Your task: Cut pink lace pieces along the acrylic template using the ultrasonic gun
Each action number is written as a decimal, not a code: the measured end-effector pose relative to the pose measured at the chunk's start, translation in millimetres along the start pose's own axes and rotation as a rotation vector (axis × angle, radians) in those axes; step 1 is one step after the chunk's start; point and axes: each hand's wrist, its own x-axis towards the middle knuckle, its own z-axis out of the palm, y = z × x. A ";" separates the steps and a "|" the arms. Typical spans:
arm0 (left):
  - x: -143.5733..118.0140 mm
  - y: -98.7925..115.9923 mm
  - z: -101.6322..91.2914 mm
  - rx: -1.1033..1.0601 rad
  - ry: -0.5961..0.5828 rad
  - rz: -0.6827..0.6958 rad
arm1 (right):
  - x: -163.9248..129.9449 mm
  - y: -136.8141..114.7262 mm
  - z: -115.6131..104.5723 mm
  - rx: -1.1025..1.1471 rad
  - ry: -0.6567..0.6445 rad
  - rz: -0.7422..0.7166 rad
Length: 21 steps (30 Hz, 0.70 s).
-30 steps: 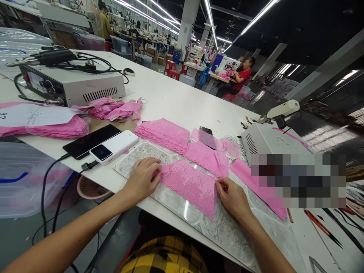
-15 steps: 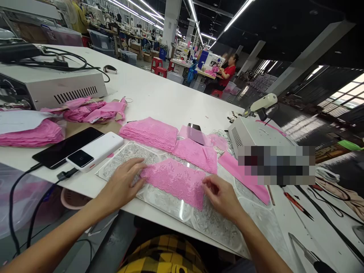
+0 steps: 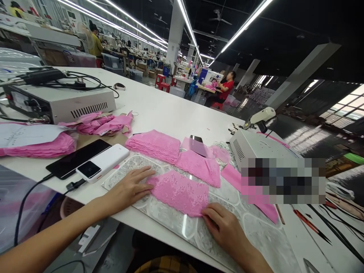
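Note:
A pink lace piece (image 3: 179,191) with a scalloped edge lies flat on a grey marble-patterned board (image 3: 122,174). My left hand (image 3: 129,191) rests at the lace's left end, fingers stretched out and their tips touching it. At the lower right corner, my right hand (image 3: 227,229) pinches the lace between thumb and fingers. Just behind it lies another pink lace piece (image 3: 199,167), beside a thick stack of pink lace pieces (image 3: 153,144). A plain pink fabric strip (image 3: 234,178) runs off to the right.
To the left lie a black phone (image 3: 78,157) and a white power bank (image 3: 102,163) with cables. Grey machine boxes stand at left (image 3: 82,100) and right (image 3: 253,144). Orange-handled tweezers (image 3: 311,225) lie at far right. A person in red (image 3: 226,89) sits at a distant sewing machine.
My right hand has shifted from beside the lace's right edge to its lower corner and closed on it. My left hand stays at the left end. The head view has tilted upward.

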 end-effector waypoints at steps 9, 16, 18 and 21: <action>52.9 -14.2 -35.7 -0.086 -0.122 -0.036 | 62.2 12.3 -44.5 0.303 -0.153 0.432; 143.1 -109.6 -73.2 0.007 -0.031 -0.183 | 193.5 67.0 -49.5 0.318 0.069 0.369; 154.8 -133.4 -84.3 0.045 0.035 -0.222 | 228.4 76.7 -42.5 0.288 0.162 0.314; 145.7 -155.4 -91.7 0.086 0.062 -0.253 | 254.1 76.5 -15.1 0.271 0.205 0.214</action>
